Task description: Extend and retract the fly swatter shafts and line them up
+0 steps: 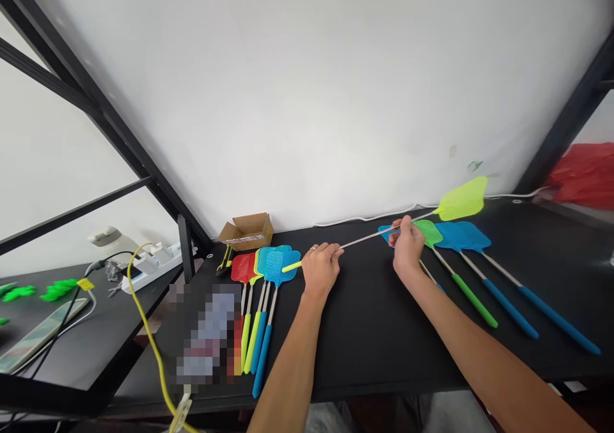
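A yellow fly swatter (461, 200) with a long thin metal shaft is held above the black table, its head raised to the right. My left hand (320, 268) is closed around its yellow handle, and the handle's end sticks out to the left. Farther up, my right hand (409, 244) pinches the metal shaft near the head. Below and right of that hand lie a green fly swatter (474, 300) and several blue ones, such as the blue fly swatter (559, 318). Left of my left hand, red, yellow and blue fly swatters (275, 265) lie overlapping, handles toward me.
An open cardboard box (247, 231) stands by the wall. On the left are a power strip (160, 267), a yellow cable (148, 330) and a phone (43, 334). Black metal frame bars (129, 145) rise there. A red bag (582, 176) sits far right. One patch is pixelated.
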A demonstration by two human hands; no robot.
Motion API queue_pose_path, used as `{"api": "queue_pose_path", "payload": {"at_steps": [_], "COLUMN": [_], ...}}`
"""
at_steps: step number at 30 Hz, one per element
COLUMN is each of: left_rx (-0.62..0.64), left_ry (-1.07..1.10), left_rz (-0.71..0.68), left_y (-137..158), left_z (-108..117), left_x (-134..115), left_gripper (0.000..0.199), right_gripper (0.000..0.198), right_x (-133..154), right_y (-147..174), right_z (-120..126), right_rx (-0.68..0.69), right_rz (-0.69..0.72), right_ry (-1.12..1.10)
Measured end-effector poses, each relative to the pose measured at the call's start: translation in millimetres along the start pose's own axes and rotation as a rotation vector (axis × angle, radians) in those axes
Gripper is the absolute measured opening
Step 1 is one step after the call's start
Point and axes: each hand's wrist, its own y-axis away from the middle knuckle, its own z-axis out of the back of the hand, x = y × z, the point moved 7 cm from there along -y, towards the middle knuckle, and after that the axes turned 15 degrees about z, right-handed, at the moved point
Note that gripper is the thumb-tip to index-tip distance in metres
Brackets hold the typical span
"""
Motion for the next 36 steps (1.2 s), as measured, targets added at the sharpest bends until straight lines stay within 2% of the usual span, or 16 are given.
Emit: {"api": "queue_pose_path", "payload": {"at_steps": [4,10,12,18,24,30,36], "left_rx": [-0.029,-0.062,-0.063,-0.041,-0.024,0.023,0.032], "left_ry": [0.026,0.100,0.118,0.147,0.140,0.156,0.107], "left_rz": [-0.001,-0.085,-0.120,-0.222,-0.235,-0.254,-0.214], "left_y": [2,3,3,4,5,9,3], "left_z": [1,7,7,6,6,3,-1], "left_x": [-4,-13,-15,-22,-24,-29,-22], "left_gripper": [0.028,0.024,0.024,0.023,0.025,0.027,0.030], "right_gripper": [0.050,0.044,0.044,0.051,0.057,0.059,0.061], "right_x": [1,1,-2,-14,-10,-12,-16], "right_y": [21,67,72,61,66,63,63], "right_z": [-23,-66,-71,-57,-63,-61,-60], "right_rx": [0.237,0.787,0.861,0.679,0.827,0.806,0.785], "right_rz": [0.012,-0.080,-0.116,-0.199,-0.139,-0.102,-0.142], "right_ry": [-0.013,-0.065,-0.081,0.008,0.062,0.103,0.100]}}
